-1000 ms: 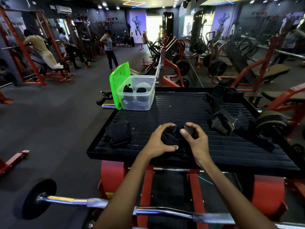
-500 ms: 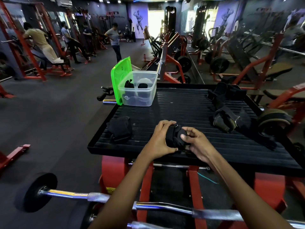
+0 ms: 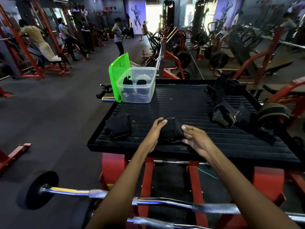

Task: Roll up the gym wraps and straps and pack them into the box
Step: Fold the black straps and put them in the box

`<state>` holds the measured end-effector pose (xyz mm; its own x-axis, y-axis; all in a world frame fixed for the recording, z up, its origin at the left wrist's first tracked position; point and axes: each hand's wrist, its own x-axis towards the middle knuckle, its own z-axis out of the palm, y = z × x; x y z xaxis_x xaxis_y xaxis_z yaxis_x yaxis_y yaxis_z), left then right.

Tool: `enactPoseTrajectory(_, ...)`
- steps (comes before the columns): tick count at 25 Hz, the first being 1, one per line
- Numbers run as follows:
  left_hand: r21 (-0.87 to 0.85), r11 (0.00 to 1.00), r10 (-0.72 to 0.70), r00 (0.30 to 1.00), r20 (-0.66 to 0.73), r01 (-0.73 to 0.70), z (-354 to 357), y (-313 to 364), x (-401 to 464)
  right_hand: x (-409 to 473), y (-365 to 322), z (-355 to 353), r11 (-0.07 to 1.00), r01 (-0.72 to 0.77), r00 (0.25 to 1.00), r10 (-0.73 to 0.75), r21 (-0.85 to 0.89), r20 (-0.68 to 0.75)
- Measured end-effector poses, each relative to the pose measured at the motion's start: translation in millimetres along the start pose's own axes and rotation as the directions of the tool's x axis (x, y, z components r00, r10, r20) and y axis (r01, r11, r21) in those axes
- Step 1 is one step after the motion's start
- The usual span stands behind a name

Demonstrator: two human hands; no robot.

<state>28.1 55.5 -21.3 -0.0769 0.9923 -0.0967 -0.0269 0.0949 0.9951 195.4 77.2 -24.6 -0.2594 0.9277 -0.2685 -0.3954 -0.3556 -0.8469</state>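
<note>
Both hands clamp rolled black wrap [image 3: 171,132] at desk [image 3: 189,103] 6 o'clock: left hand [image 3: 155,131] grip curled over it, right hand [image 3: 195,139] thumb pinching side.

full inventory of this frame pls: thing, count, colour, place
rolled wrap: 1, black, near edge of platform, between both hands
folded wrap: 1, black, platform's near left
loose straps: a pile, count unclear, black with tan edging, platform's right side
box: 1, clear plastic, far left corner of platform, black items inside
lid: 1, green, upright against box's left side
platform: 1, black ribbed, on red frame
barbell: 1 plain, chrome with black plate, below platform; a second bar shows under it
gym machines: many, red and black, background
people: several, far left and centre
left hand: grips rolled wrap's left side
right hand: holds rolled wrap's right side
</note>
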Motion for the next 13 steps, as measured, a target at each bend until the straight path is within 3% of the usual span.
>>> enactPoseTrajectory(1, -0.053, 0.998, -0.02, 1.0, 0.002, 0.02, 2.0, 1.4, 2.3, 0.5, -1.9, 0.4, 0.997, -0.004, 1.0, 0.002, 0.074, 0.02)
enactPoseTrajectory(4, -0.158, 0.981, 0.112, 0.994, -0.002, -0.111, 6.6, 3.4, -0.4, -1.3, -4.2, 6.5, 0.96, -0.019, 0.994, -0.011, 0.279, 0.106)
enactPoseTrajectory(8, -0.204, 0.945, 0.256, 0.966, -0.03, -0.256, 8.7, 0.7, -2.5, -4.0, -3.9, 12.3, 0.985, -0.089, 0.961, 0.046, 0.147, 0.272)
enactPoseTrajectory(13, -0.089, 0.929, 0.362, 0.932, 0.0, -0.36, 8.8, 1.1, -6.6, -5.0, -5.7, 18.8, 0.965, -0.102, 0.968, 0.041, 0.242, 0.246)
